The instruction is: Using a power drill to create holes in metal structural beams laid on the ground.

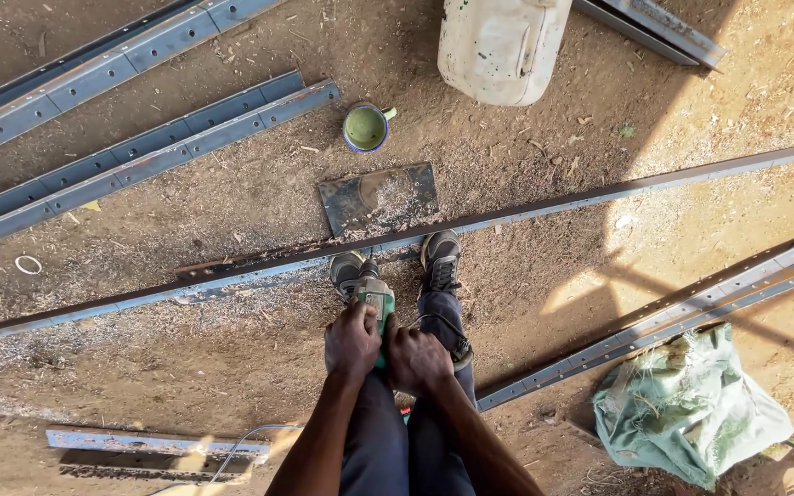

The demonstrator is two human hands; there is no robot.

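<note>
left hand (352, 341), right hand (418, 359), green power tool (377, 298) between

I stand and look straight down at my body. Both my arms are bare and they reach down in front of my legs, coming close together at the wrists. My left hand (352, 341) is closed, the knuckles up. My right hand (418, 359) is closed too, just beside the left, almost touching it. My two feet are side by side below the hands, toes pointing forward.
</note>
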